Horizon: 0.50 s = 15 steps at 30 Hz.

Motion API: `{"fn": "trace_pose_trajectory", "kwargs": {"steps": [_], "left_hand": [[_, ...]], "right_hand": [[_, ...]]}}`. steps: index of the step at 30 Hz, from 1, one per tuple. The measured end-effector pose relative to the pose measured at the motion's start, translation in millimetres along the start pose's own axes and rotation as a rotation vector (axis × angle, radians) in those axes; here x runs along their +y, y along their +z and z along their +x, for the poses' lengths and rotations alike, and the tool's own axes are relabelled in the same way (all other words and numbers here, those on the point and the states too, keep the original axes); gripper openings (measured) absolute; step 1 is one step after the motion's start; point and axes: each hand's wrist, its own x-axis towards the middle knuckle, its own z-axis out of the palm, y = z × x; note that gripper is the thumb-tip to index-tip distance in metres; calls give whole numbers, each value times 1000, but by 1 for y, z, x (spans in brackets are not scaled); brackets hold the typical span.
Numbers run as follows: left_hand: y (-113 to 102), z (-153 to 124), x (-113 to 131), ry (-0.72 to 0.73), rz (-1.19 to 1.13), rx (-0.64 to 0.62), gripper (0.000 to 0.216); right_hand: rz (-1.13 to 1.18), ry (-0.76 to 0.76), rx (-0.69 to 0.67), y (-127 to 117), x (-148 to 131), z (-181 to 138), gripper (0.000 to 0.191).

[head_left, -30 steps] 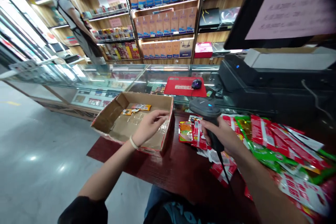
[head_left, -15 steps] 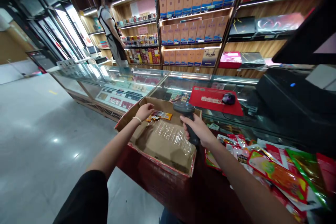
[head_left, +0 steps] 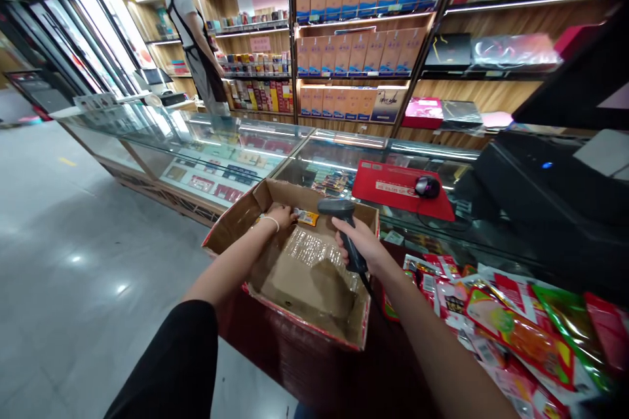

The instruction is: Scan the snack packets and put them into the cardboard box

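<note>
So the right hand (head_left: 362, 245) has its fingers wrapped round the grip of a black scanner (head_left: 339, 207), head poking out above them and over the cardboard box (head_left: 304, 285). The left hand (head_left: 281, 216) is down inside that box, with a small orange packet (head_left: 307, 217) right by its fingertips, on the side toward the scanner. Can't tell if those fingers are pinching it or just touching; the hand hides them.

What could go wrong, imo: the packet's small and looks slick, so a loose fingertip grip might let it slide off. If the fingers cover its printing, the scanner may not get a clean look. And the cord (head_left: 366, 285) drops from below the right fingers close to the box wall, so a quick swing might snag it.
</note>
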Motion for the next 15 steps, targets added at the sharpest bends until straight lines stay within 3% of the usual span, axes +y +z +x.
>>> {"fn": "trace_pose_trajectory", "kwargs": {"steps": [7,10,15], "left_hand": [[3,8,-7,-114,-33,74,54],[-1,5,-5,-68,-66,106,46],[0,-7,4,6,-70,98,52]], "right_hand": [[0,-47,13,-2,4,2,38],[6,-61,31,-3,2,0,39],[0,-105,34,0,-6,-10,39]]}}
